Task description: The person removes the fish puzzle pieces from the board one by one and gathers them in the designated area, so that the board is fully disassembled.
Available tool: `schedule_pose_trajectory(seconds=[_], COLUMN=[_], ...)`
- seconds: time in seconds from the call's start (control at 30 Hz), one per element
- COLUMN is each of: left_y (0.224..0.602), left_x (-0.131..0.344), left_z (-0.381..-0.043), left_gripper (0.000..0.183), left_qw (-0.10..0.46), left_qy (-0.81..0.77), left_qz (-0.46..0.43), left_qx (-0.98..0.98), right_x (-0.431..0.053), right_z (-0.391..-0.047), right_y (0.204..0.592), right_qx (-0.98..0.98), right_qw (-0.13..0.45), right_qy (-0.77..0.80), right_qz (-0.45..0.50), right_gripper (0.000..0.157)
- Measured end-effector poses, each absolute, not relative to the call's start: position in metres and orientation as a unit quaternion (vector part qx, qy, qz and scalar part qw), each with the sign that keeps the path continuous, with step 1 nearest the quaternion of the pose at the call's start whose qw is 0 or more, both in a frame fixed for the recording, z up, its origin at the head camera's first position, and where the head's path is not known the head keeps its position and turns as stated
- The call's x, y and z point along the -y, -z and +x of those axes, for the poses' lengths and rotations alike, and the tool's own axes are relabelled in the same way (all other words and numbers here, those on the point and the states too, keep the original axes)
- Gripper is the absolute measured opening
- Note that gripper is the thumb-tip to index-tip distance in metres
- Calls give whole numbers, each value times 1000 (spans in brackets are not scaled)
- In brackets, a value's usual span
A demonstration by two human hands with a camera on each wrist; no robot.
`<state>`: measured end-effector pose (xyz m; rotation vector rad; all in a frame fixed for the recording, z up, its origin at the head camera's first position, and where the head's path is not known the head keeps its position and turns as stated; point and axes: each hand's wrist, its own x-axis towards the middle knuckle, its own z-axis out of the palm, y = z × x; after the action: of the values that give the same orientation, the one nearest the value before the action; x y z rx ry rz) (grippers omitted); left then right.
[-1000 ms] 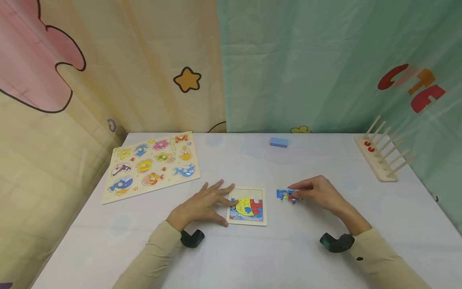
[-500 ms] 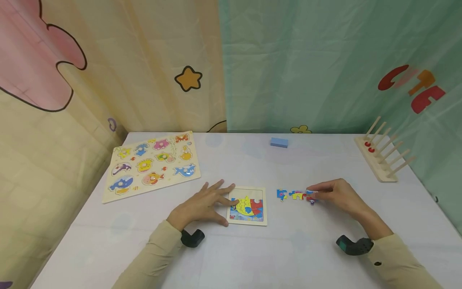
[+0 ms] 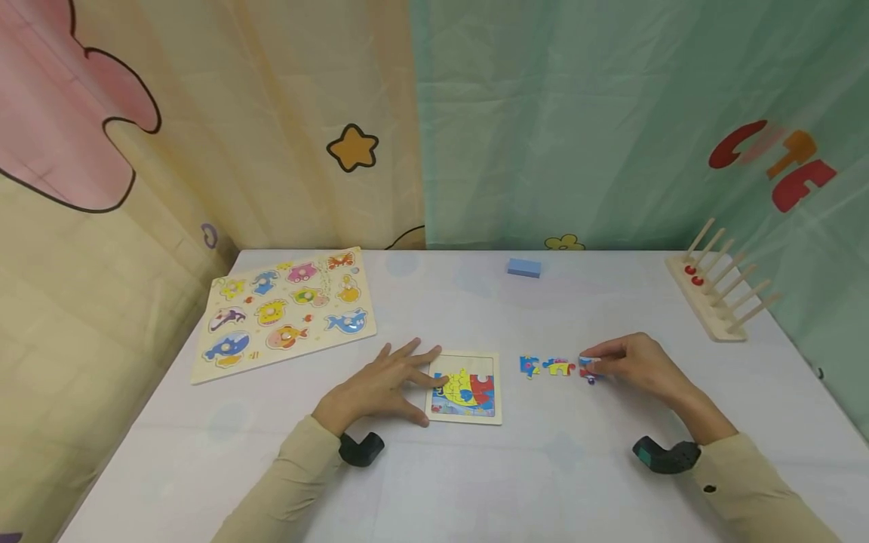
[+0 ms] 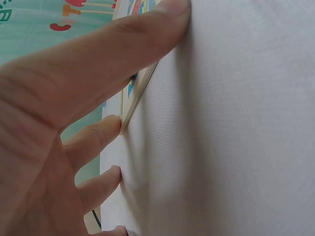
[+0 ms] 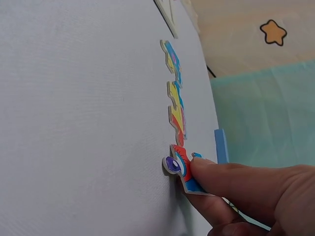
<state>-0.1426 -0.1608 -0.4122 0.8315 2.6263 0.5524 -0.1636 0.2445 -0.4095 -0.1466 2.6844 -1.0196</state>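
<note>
My left hand point(image 3: 388, 382) lies with fingers spread at the left edge of a square wooden puzzle tray point(image 3: 499, 400). One finger reaches over onto the fish picture inside; the tray's upper strip shows bare wood. In the left wrist view the thumb point(image 4: 147, 37) is stretched out along the tray's side. To the right, my right hand point(image 3: 638, 366) pinches a red and blue jigsaw piece point(image 5: 183, 167) between thumb and fingers, close over the table. Left of it in a row lie a yellow and red piece point(image 3: 560, 367) and a blue and yellow piece point(image 3: 529, 366).
A wooden peg puzzle board point(image 3: 319, 343) with sea animals lies at the back left. Near the table's far edge sits a blue block point(image 3: 524, 268). At the right stands a wooden rack point(image 3: 720, 320) with upright pegs and red beads. Curtains hang behind the table.
My right hand has moved to the right with the red and blue piece, separating it from the other two pieces, which now show. My left hand stays in place.
</note>
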Motion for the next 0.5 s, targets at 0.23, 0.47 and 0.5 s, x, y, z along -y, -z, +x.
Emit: schedule_pose_trajectory(seconds=[0.23, 0.47, 0.5], left_y=[412, 413, 413], left_x=[161, 162, 162], left_z=[-142, -142, -142], left_gripper=[67, 67, 67], left_qw=[165, 163, 164], left_qy=[-197, -198, -198], left_qz=[292, 290, 290], left_qx=[-921, -922, -922], right_x=[-241, -239, -239], right_z=[-166, -167, -167], right_y=[409, 410, 410], right_qx=[-938, -943, -944], right_qw=[108, 92, 90], right_qy=[321, 312, 310], right_qz=[-65, -68, -68], right_gripper=[24, 22, 21])
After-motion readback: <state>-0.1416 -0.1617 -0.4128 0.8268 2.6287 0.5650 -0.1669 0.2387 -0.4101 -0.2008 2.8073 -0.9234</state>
